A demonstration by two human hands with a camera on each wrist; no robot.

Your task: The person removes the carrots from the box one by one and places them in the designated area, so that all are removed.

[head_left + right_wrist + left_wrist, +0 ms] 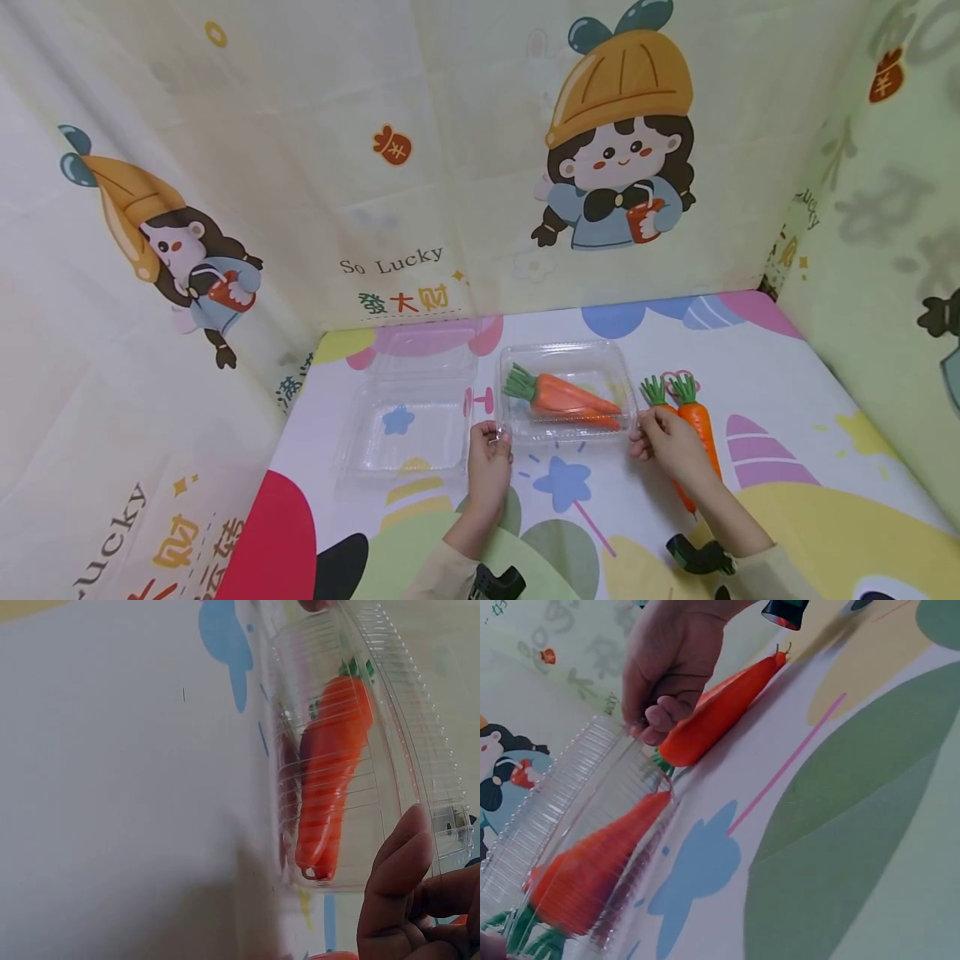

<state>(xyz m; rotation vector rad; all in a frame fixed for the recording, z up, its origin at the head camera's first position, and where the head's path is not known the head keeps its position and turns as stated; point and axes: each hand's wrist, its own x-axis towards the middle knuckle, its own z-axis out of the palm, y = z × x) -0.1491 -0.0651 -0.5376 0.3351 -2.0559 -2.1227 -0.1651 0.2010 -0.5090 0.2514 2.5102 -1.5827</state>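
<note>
A clear plastic clamshell box [555, 432] sits at the middle of the table, its lid over toy carrots [573, 397] with green tops. My left hand [490, 471] pinches the box's front left corner. At the front right corner, my right hand [672, 446] grips the rim between thumb and fingers, as the right wrist view shows with the thumb [405, 851] against the edge. Two more carrots [699, 421] lie just right of the box, partly hidden behind the right hand. In the left wrist view, ribbed clear walls surround the boxed carrot [592, 870].
Left of the filled box stands a second clear clamshell box [410, 468], its lid [425, 354] folded back. A patterned cloth covers the table [540, 533]. Printed cloth walls [465, 192] rise behind and at both sides.
</note>
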